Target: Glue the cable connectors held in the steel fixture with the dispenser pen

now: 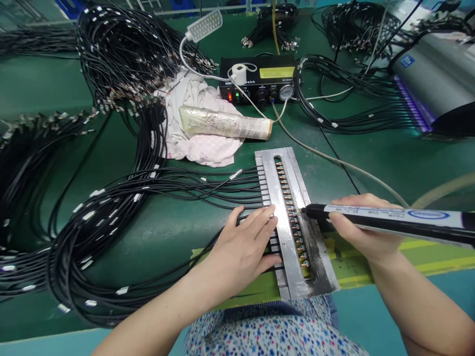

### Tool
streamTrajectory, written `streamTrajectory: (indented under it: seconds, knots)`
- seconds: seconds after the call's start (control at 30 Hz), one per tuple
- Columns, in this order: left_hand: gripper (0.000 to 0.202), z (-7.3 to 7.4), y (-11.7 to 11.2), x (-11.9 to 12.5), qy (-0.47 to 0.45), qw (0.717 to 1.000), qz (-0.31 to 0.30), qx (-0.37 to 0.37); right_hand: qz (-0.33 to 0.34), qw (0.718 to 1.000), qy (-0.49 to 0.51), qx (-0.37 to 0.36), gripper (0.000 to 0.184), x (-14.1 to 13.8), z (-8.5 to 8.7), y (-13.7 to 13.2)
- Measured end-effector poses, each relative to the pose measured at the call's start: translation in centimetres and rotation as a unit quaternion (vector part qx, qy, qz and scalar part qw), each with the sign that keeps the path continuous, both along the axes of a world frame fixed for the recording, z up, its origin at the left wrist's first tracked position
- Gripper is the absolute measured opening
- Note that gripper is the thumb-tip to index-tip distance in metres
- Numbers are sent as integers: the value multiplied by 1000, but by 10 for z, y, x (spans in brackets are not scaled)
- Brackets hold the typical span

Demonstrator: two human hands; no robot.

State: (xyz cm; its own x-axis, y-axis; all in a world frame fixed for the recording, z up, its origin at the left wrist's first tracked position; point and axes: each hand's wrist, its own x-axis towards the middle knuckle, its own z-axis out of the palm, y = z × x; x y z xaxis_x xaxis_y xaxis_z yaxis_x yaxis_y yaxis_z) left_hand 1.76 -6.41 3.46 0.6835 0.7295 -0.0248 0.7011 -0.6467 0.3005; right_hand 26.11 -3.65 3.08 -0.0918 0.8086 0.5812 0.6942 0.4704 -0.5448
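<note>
A slotted metal fixture (274, 198) lies at the table's front edge, with a row of small connector ends (291, 212) showing in its long slot. Black cables (215, 188) run into its left side. My left hand (245, 242) lies flat across that side, fingers spread over the metal and the cables. In my right hand (367, 227) is a black-and-white marker pen (389, 217), held nearly level. Its dark tip reaches the fixture's right bar beside the slot; whether it touches a connector I cannot tell.
A black control box (260, 74) with a gauge stands behind the fixture, near a bent LED lamp (204, 25). A crumpled cloth (200, 148) carries a wrapped roll (226, 123). Cable bundles (111, 54) fill the left. A grey machine (438, 74) glows purple at right.
</note>
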Motion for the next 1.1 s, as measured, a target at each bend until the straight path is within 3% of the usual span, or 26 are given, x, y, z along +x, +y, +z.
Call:
streamTrajectory:
  seconds: [0.23, 0.4, 0.63, 1.1]
  knots:
    - [54, -1, 0, -1, 3, 1000, 2, 0, -31, 999, 16, 35, 10, 5, -8, 0]
    - [52, -2, 0, 0, -7, 1000, 3, 6, -19, 992, 119, 47, 15, 10, -11, -7]
    - [36, 3, -2, 5, -43, 998, -50, 7, -13, 1000, 25, 4, 8, 10, -8, -12]
    - [36, 4, -3, 5, -61, 997, -41, -5, -9, 1000, 4, 0, 8, 2, -4, -7]
